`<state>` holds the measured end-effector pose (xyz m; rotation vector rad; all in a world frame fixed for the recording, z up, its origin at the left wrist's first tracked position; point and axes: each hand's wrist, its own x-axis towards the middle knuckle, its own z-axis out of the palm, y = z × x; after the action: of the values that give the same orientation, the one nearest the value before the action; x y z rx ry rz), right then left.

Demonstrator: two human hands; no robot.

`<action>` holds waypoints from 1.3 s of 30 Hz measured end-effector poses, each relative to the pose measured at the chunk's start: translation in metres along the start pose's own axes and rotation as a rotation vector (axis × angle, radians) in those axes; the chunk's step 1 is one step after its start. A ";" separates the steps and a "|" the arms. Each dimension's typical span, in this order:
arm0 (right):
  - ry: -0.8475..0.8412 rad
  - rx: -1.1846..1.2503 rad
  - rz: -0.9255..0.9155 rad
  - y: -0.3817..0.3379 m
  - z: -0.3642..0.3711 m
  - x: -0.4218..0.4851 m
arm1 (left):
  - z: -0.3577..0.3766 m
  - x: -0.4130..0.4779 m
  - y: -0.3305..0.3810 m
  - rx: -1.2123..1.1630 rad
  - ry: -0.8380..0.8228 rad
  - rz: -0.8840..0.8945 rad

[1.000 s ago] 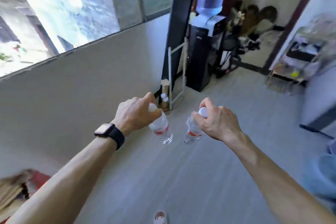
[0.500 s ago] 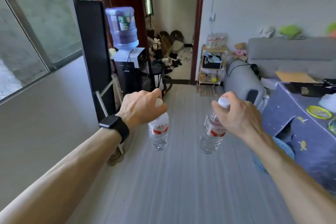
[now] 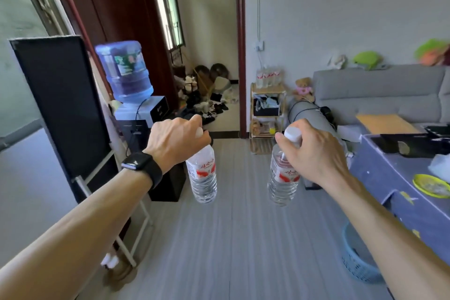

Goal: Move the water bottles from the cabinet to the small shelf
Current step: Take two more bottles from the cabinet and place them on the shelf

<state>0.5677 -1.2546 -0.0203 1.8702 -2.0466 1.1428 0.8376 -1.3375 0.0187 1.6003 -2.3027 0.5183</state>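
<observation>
Two water bottles are carried across a living room, each gripped from above at the neck. The left bottle [image 3: 203, 175] is held by the left hand [image 3: 175, 143], whose fingers are curled over the cap. The right bottle [image 3: 283, 178] is held likewise by the right hand [image 3: 314, 151], its white cap showing between thumb and fingers. Both bottles hang upright over the floor [image 3: 231, 238], near each other but apart.

Within the last second the view has been swung away from the window wall, and the small shelf [image 3: 267, 109] is now seen straight ahead, just beside the doorway. The cabinet is not seen. The carrying leg is judged to be under way, with the set-down not yet begun. A row of similar bottles [image 3: 269, 78] is already ranged on the shelf's top tier, so free space there may be tight.

Grey planks are laid between the hands and the shelf. A water dispenser [image 3: 126, 73] and a black panel [image 3: 63, 105] are placed along the left. A grey sofa [image 3: 379, 90] and a table [image 3: 379, 178] draped in blue cloth are placed along the right, with a blue basket [image 3: 358, 263] at the table's foot.
</observation>
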 end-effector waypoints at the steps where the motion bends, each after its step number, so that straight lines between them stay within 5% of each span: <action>1: -0.009 -0.007 -0.003 0.008 0.004 0.016 | 0.005 0.015 0.003 -0.014 -0.005 -0.028; 20: -0.202 -0.093 0.120 0.145 0.173 0.295 | 0.211 0.339 0.024 -0.123 -0.143 0.069; 39: -0.120 0.035 0.236 0.290 0.326 0.596 | 0.365 0.686 0.045 -0.118 -0.181 0.152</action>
<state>0.3004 -1.9429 -0.0331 1.7898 -2.3810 1.1491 0.5494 -2.0596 -0.0179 1.4790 -2.5502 0.2738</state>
